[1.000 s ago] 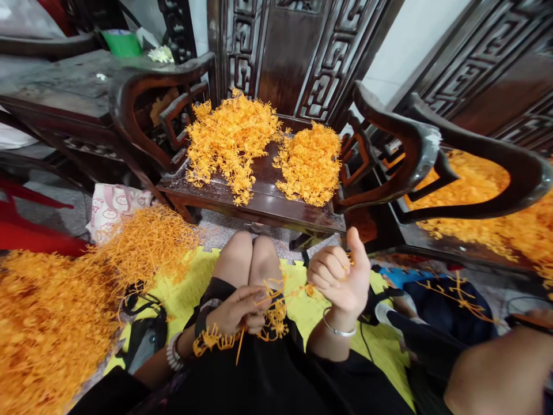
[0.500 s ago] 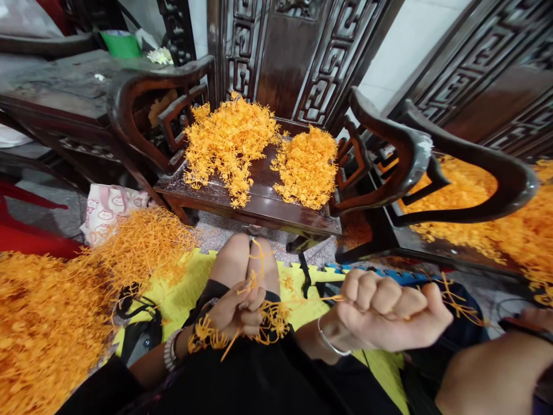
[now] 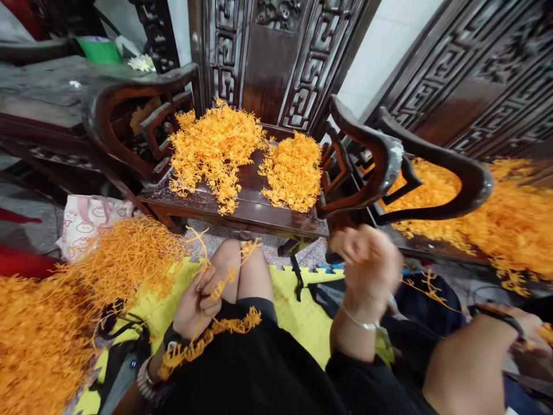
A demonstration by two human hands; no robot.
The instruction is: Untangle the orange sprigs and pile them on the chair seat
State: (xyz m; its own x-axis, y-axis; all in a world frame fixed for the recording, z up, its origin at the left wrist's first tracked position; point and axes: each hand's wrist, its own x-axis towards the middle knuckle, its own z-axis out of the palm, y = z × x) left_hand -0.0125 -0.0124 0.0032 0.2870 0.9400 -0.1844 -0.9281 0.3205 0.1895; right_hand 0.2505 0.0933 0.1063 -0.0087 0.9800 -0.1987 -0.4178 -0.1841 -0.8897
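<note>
My left hand (image 3: pixel 196 302) rests by my knee, its fingers closed on a branched strip of small orange plastic pieces (image 3: pixel 211 334) that trails down across my black lap. My right hand (image 3: pixel 367 262) is raised in front of the dark wooden chair (image 3: pixel 254 210). It is smeared by motion, so its fingers and anything in them are unclear. Two heaps of orange pieces lie on the chair seat, a larger one on the left (image 3: pixel 216 147) and a smaller one on the right (image 3: pixel 294 170).
A big orange heap (image 3: pixel 38 334) and a tangle of thin orange stalks (image 3: pixel 125 259) cover the floor at left, beside a pink-printed bag (image 3: pixel 86 216). A second chair at right (image 3: pixel 432 167) holds more orange pieces (image 3: pixel 514 225). Another person's arm (image 3: pixel 475 357) is at lower right. A yellow mat (image 3: pixel 302 323) lies underneath.
My right hand, a closed fist at lower right half a second ago, has swung up toward the chair and is now blurred. My left hand moved left with the orange strip. The view shifted slightly.
</note>
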